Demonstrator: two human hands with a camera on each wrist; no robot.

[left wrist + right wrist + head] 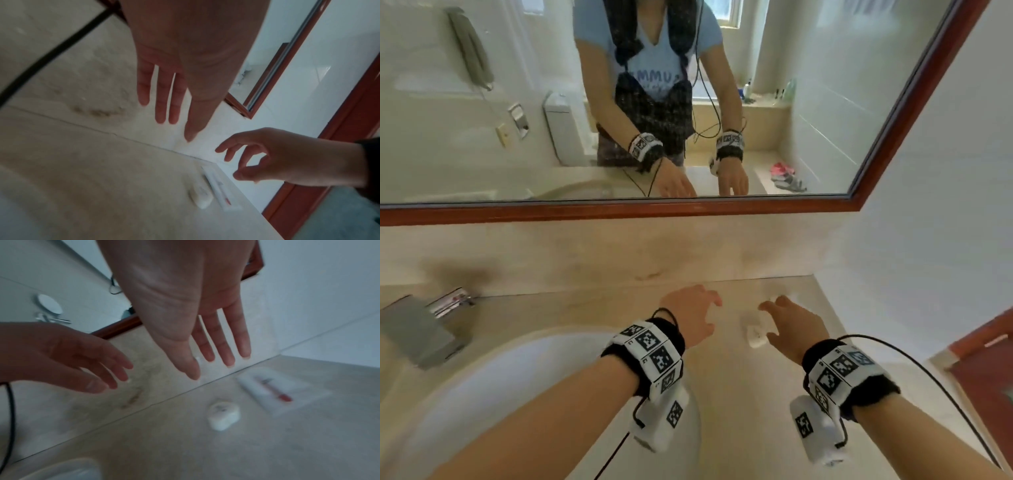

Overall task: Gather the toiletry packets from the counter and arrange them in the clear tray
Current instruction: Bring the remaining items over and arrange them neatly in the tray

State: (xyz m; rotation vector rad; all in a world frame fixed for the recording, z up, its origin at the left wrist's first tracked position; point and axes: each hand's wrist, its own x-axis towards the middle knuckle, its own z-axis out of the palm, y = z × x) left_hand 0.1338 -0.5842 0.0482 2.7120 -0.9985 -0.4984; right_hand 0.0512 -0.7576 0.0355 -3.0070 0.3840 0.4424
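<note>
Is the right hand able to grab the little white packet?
Probably yes. The right hand hangs open just above the white packet, which lies alone on the counter with nothing over it. The left hand is off to the side.

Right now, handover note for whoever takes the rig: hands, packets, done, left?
Left hand: open, empty, above the counter.
Right hand: open, empty, reaching over the packets.
Small white packet lies on the counter; clear toothbrush packet lies flat beside it, near the back wall.
Clear tray: not in any view.
Done: nothing gathered.
Left: pick up both packets, find the tray, arrange them in it.
</note>
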